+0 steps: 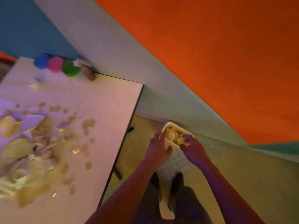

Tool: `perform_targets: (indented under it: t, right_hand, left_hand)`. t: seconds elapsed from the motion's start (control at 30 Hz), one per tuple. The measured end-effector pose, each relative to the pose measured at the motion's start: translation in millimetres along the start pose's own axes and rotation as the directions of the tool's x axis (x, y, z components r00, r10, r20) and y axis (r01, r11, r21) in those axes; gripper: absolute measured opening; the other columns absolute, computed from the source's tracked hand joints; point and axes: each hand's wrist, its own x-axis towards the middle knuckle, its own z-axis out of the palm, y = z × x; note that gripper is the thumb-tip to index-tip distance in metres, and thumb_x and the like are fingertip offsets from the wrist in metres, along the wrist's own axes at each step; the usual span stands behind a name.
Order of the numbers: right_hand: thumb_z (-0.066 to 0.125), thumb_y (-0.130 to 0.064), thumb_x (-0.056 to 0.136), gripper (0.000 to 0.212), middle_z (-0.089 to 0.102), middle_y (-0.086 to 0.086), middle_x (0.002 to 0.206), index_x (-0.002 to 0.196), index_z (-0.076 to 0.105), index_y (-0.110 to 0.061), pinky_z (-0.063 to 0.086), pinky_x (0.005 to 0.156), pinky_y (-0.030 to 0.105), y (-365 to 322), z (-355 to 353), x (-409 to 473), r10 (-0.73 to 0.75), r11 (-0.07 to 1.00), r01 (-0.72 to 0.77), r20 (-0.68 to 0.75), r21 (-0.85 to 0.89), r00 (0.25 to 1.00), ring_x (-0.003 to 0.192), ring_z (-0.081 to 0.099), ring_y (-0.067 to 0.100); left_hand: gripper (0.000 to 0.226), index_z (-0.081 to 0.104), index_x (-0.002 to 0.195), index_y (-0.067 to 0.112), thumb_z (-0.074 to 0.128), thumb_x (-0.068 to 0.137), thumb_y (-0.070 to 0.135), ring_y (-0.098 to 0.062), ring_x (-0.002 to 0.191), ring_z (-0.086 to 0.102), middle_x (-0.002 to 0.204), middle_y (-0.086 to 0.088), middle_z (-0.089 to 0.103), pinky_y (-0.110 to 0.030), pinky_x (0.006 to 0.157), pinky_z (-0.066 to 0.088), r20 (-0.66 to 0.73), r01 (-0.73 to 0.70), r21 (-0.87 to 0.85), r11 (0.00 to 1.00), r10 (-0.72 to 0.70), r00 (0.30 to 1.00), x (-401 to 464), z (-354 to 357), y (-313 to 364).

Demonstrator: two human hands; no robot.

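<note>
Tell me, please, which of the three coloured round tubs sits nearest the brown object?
The green tub, at the row's right end beside the brown object; the pink tub is central, the blue tub farthest.

Left hand (159, 148), right hand (193, 148) on tray (169, 142)

Dim and heavily tinted, with a purple-pink cast across the table (103, 101) and saturated orange on the far wall (226, 54). Tiny bright glints on wet patches at near left. Strong motion blur at left, smearing the food scraps (24, 151) and the coloured lids (56, 64). Least soft around the tray (169, 143). Straight edges bowed and tilted by the wide lens.
</note>
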Motion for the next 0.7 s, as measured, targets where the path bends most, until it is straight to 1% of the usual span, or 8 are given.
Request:
perform_targets:
  t: [0.13, 0.17, 0.27, 0.37, 0.47, 0.53, 0.6, 0.7]
  right_hand:
    - [0.068, -0.019, 0.087, 0.043, 0.061, 0.002, 0.125, 0.128, 0.056, -0.026, 0.042, 0.083, 0.027, -32, -9, -18, -0.104, 0.994, 0.104, 0.021, 0.022, 0.994, 0.107, 0.06, 0.019]
    - [0.068, -0.016, 0.087, 0.041, 0.061, 0.001, 0.12, 0.126, 0.058, -0.024, 0.041, 0.082, 0.026, -49, -11, -26, -0.161, 0.987, 0.161, 0.042, 0.01, 0.986, 0.103, 0.06, 0.017]
    - [0.069, -0.015, 0.086, 0.04, 0.061, 0.0, 0.111, 0.125, 0.059, -0.02, 0.047, 0.086, 0.029, -71, -10, -35, -0.219, 0.976, 0.219, 0.046, 0.006, 0.975, 0.103, 0.061, 0.018]
    - [0.071, -0.017, 0.085, 0.047, 0.063, 0.007, 0.119, 0.13, 0.057, -0.02, 0.046, 0.09, 0.032, -98, -1, -47, -0.299, 0.95, 0.307, 0.111, -0.058, 0.948, 0.106, 0.061, 0.024]
    - [0.069, -0.019, 0.086, 0.05, 0.06, 0.008, 0.13, 0.133, 0.054, -0.02, 0.046, 0.097, 0.034, -121, 16, -54, -0.386, 0.908, 0.408, 0.192, -0.098, 0.903, 0.117, 0.058, 0.025]
    - [0.068, -0.023, 0.085, 0.051, 0.058, 0.009, 0.134, 0.134, 0.053, -0.022, 0.047, 0.101, 0.039, -134, 26, -54, -0.409, 0.89, 0.444, 0.245, -0.106, 0.879, 0.121, 0.057, 0.025]
    - [0.065, -0.028, 0.082, 0.053, 0.057, 0.009, 0.134, 0.134, 0.053, -0.025, 0.048, 0.1, 0.041, -151, 41, -58, -0.424, 0.872, 0.474, 0.298, -0.12, 0.855, 0.121, 0.058, 0.024]
    - [0.065, -0.022, 0.087, 0.048, 0.056, 0.007, 0.132, 0.133, 0.053, -0.027, 0.048, 0.096, 0.035, -183, 64, -68, -0.47, 0.824, 0.545, 0.351, -0.155, 0.81, 0.118, 0.057, 0.024]
  left_hand:
    - [0.06, 0.047, 0.141, 0.026, 0.062, 0.084, 0.036, -0.029, 0.126, 0.049, 0.145, -0.004, 0.042, -0.039, 0.103, 0.045, -0.068, 0.026, -0.08, 0.996, -0.031, 0.997, -34, -29, 1]
    - [0.06, 0.048, 0.141, 0.025, 0.062, 0.084, 0.036, -0.029, 0.126, 0.05, 0.144, -0.005, 0.043, -0.038, 0.104, 0.044, -0.124, 0.048, -0.11, 0.993, -0.061, 0.99, -50, -41, -1]
    - [0.058, 0.05, 0.141, 0.024, 0.063, 0.086, 0.035, -0.028, 0.126, 0.05, 0.143, -0.005, 0.044, -0.037, 0.105, 0.042, -0.196, 0.109, -0.153, 0.982, -0.138, 0.971, -71, -54, -7]
    - [0.057, 0.051, 0.14, 0.022, 0.063, 0.086, 0.036, -0.027, 0.129, 0.049, 0.142, -0.005, 0.044, -0.035, 0.107, 0.041, -0.286, 0.13, -0.204, 0.97, -0.186, 0.94, -100, -72, -15]
    - [0.055, 0.047, 0.142, 0.025, 0.064, 0.091, 0.034, -0.026, 0.126, 0.05, 0.145, -0.002, 0.04, -0.035, 0.103, 0.044, -0.339, 0.188, -0.248, 0.95, -0.267, 0.902, -126, -85, -30]
    - [0.054, 0.047, 0.142, 0.027, 0.063, 0.092, 0.036, -0.025, 0.126, 0.05, 0.146, 0.0, 0.039, -0.038, 0.101, 0.047, -0.372, 0.215, -0.26, 0.942, -0.302, 0.878, -138, -93, -41]
    - [0.052, 0.048, 0.141, 0.03, 0.063, 0.092, 0.036, -0.025, 0.128, 0.048, 0.147, 0.001, 0.039, -0.038, 0.103, 0.046, -0.408, 0.237, -0.283, 0.929, -0.34, 0.847, -154, -104, -56]
    - [0.051, 0.048, 0.141, 0.031, 0.062, 0.093, 0.036, -0.024, 0.13, 0.047, 0.148, 0.001, 0.039, -0.039, 0.104, 0.045, -0.444, 0.291, -0.311, 0.905, -0.409, 0.797, -171, -123, -83]
